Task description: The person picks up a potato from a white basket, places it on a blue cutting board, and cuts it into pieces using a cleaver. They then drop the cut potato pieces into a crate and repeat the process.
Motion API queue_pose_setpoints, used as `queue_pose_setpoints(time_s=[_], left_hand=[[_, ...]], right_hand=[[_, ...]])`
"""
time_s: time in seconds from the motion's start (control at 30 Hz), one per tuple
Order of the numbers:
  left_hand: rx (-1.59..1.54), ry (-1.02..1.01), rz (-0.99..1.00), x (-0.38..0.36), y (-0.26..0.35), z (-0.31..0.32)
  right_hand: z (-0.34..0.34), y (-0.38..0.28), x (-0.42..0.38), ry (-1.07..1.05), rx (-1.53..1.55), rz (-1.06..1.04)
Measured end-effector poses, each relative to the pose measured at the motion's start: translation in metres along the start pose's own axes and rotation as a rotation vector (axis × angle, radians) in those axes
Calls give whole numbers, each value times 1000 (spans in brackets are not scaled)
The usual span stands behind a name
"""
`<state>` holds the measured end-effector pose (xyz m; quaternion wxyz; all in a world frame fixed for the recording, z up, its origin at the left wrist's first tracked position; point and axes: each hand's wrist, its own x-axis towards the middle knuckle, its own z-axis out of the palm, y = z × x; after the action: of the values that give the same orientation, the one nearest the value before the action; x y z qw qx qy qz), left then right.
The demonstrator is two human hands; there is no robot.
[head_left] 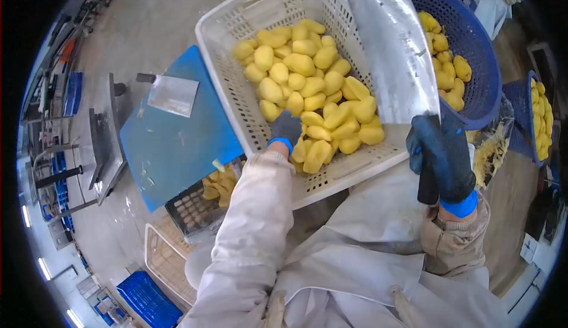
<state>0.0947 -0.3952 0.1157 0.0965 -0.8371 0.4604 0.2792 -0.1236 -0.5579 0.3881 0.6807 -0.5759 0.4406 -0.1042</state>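
A heap of yellow potatoes (302, 65), apparently peeled, is held in a white basket (222, 70) directly in front of the person. Among the nearer potatoes, the left hand (287, 128) is placed with its gloved fingers pointing down into the heap; contact seems to be made, but whether a potato is grasped cannot be told, as the fingertips are hidden. By the gloved right hand (441, 159), a large cleaver (397, 56) is gripped firmly at its black handle, its broad blade raised upright over the right side of the basket.

The step in hand is judged to be the picking of a potato, with the cleaver held ready. For a sure pick, one potato would need to be enclosed by the left fingers and lifted free of its neighbours, while the blade is kept well apart from that hand.

To the left of the basket, a second cleaver (173, 95) is laid flat on a blue board (177, 144). To the right, more potatoes are held in a blue basket (485, 73), partly covered from view by the raised blade.
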Motion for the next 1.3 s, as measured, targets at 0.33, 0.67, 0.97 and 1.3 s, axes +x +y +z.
queue_pose_setpoints(time_s=[0.33,0.67,0.97,1.3], left_hand=[[-715,-44,18,17,-3,110],[-719,-328,129,62,-14,41],[-147,-634,798,89,-18,52],[-50,-373,174,66,-8,116]], right_hand=[[-3,2,8,-47,-23,162],[-7,5,10,-16,-23,212],[-7,7,8,-68,-69,189],[-9,11,14,-80,-125,225]])
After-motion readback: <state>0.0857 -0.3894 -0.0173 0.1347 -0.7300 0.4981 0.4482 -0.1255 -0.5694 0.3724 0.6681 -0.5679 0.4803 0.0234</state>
